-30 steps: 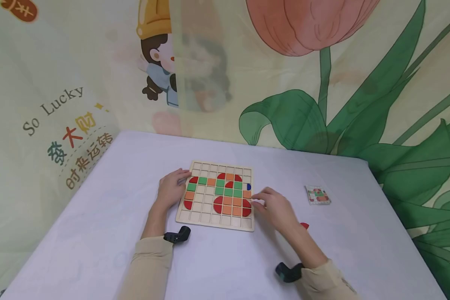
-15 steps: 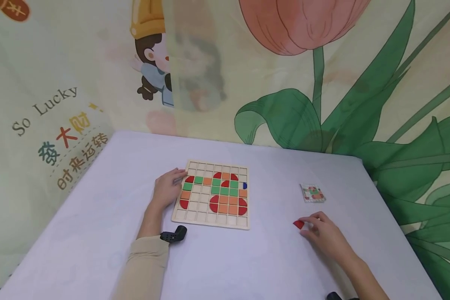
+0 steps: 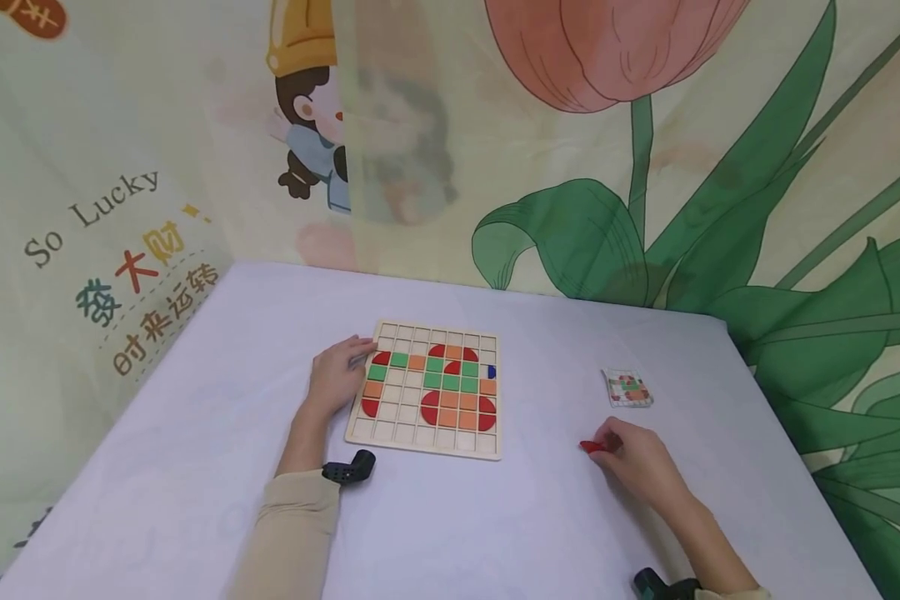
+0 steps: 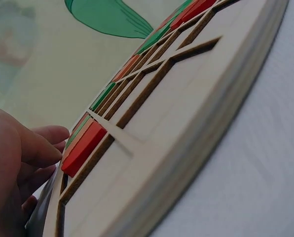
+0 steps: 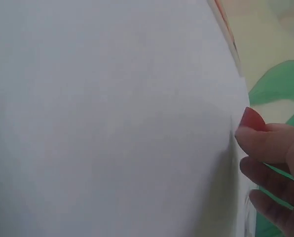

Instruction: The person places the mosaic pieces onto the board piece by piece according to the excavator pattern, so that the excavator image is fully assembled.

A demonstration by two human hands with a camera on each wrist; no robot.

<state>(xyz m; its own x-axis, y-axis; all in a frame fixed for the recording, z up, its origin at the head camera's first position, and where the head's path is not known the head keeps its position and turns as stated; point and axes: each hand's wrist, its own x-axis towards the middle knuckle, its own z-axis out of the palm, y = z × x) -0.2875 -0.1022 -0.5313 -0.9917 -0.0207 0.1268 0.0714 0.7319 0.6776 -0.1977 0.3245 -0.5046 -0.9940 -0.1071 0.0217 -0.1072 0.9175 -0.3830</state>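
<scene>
A wooden grid board point(image 3: 423, 450) lies on the table, with green and orange squares, rounded red pieces and one blue piece point(image 3: 491, 372) in its cells. My left hand point(image 3: 333, 377) rests at the board's left edge. In the left wrist view its fingertips point(image 4: 53, 150) touch the rim beside a red piece point(image 4: 83, 148). To the right of the board, my right hand point(image 3: 639, 457) pinches a small red quarter-circle piece point(image 5: 252, 120) between thumb and fingers. Its curved tip sticks out past the fingertips; the rest is hidden by them.
A small pattern card point(image 3: 627, 388) in red, green and orange lies on the white tablecloth point(image 3: 510, 525), beyond my right hand. A printed cloth backdrop point(image 3: 420, 250) hangs behind the table's far edge. Dark wrist cameras sit on both wrists.
My right hand has gone from the board's right edge to the red piece on the table and now grips it, tilted up. The left hand stays at the board.
</scene>
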